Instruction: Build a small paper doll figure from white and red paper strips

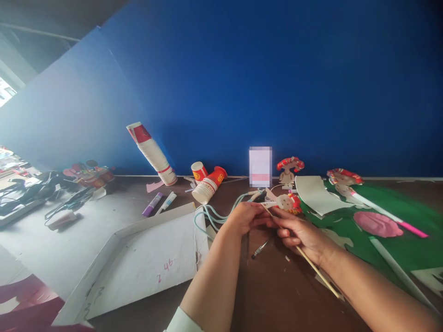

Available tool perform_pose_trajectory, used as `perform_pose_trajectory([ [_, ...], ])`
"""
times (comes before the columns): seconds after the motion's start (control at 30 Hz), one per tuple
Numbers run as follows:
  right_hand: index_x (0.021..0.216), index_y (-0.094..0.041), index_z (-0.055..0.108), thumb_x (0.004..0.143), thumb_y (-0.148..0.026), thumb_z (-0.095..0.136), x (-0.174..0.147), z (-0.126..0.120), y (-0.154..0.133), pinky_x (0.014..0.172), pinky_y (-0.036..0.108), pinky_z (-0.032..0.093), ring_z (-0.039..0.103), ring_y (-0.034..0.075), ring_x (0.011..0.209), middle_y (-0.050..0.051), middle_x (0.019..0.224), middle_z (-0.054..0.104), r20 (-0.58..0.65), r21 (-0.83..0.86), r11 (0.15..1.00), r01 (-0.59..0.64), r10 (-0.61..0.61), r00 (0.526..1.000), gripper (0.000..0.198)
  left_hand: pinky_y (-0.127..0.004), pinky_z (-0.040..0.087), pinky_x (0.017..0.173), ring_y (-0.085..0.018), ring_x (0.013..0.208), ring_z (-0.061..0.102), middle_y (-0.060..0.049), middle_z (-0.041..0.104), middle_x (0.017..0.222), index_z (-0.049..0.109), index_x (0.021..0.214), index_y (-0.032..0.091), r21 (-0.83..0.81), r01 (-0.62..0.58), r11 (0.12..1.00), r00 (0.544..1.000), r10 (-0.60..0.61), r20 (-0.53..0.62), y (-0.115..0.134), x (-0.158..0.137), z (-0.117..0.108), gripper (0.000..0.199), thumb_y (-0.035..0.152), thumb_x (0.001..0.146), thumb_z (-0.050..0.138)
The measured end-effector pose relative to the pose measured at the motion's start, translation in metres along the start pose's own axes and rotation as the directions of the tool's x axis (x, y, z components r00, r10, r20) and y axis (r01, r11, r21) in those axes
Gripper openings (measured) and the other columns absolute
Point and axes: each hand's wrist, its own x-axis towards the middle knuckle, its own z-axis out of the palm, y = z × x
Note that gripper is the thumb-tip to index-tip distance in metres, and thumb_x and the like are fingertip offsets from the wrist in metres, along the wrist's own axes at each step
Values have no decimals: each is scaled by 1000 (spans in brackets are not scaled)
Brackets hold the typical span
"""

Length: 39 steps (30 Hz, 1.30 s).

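Near the middle of the brown table, my right hand [301,233] is closed around a thin wooden stick [316,271], whose lower end slants toward me. At its upper end my left hand [245,214] pinches close to the tip, by a small whitish piece [269,204]. My fingers partly hide that piece, so its kind is unclear. Just behind my hands lies a paper cut-out with a red patterned edge [294,203]. Below them, a small pen-like tool [259,249] rests on the table.
To the left stand a shallow white box lid [138,267], a purple glue stick [152,204] and stacked paper cups [157,159]. More cups [209,184] and a pale blue cable [207,216] lie behind. On the right, green paper [387,203] carries a pink paper oval [378,224] and a marker [391,214].
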Motion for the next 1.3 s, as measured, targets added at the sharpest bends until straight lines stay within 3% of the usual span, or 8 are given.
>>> perform_pose_trajectory([
  [0.13, 110, -23, 69, 83, -3, 65, 2, -1, -1, 30, 5, 26, 46, 2, 41, 1, 72, 65, 6, 66, 998, -11, 11, 1000, 33, -20, 57, 66, -11, 63, 68, -8, 70, 73, 72, 87, 5, 31, -15, 999, 999, 15, 31, 1, -1, -1, 8, 2, 84, 65],
  [0.27, 107, -21, 70, 83, -1, 62, 3, 0, -4, 29, 5, 25, 43, 2, 39, 0, 69, 63, -9, 103, 994, -40, 41, 999, 32, -21, 55, 59, -13, 63, 68, -8, 70, 72, 68, 90, 7, 62, -39, 997, 995, 44, -90, 2, -3, 2, 15, 4, 77, 76],
  [0.43, 107, -20, 69, 81, 2, 61, 4, 0, -4, 29, 6, 26, 43, 3, 40, 2, 70, 63, -36, 133, 991, 8, -3, 999, 34, -19, 56, 60, -11, 64, 68, -9, 72, 76, 69, 83, 8, 122, 38, 992, 998, -30, -60, 3, -4, 2, 4, 12, 85, 70],
  [0.63, 109, -19, 69, 81, 1, 60, 5, -4, -4, 30, 6, 27, 46, 3, 43, 2, 71, 63, 3, 141, 990, 27, -28, 1000, 35, -22, 58, 67, -13, 67, 69, -10, 71, 77, 68, 81, 5, -37, -15, 999, 995, 12, -101, 3, -3, 3, 7, 2, 79, 74],
  [0.83, 108, -21, 73, 79, -4, 66, 5, -3, 1, 32, 6, 26, 45, 3, 46, 1, 73, 63, 54, 15, 998, 61, -62, 997, 33, -23, 57, 65, -13, 64, 68, -10, 71, 75, 68, 77, 5, -21, -36, 999, 994, 33, -109, 5, -5, 5, 6, 3, 79, 73],
  [1.1, 118, -22, 70, 83, -14, 67, 0, 5, 6, 35, 8, 25, 45, 4, 48, 1, 73, 63, -45, -195, 965, 174, -186, 981, 37, -26, 58, 69, -12, 58, 65, -6, 69, 68, 67, 76, 8, -21, -64, 998, 980, 59, -191, 2, -4, 18, 9, 2, 83, 64],
  [1.3, 117, -17, 69, 81, -6, 63, 4, 1, 1, 33, 7, 21, 40, 2, 45, -1, 70, 56, 24, -7, 988, 155, -154, 988, 38, -26, 58, 70, -13, 64, 68, -6, 70, 71, 66, 91, 9, 7, -62, 998, 977, 63, -203, -1, -1, 18, 12, 6, 91, 54],
])
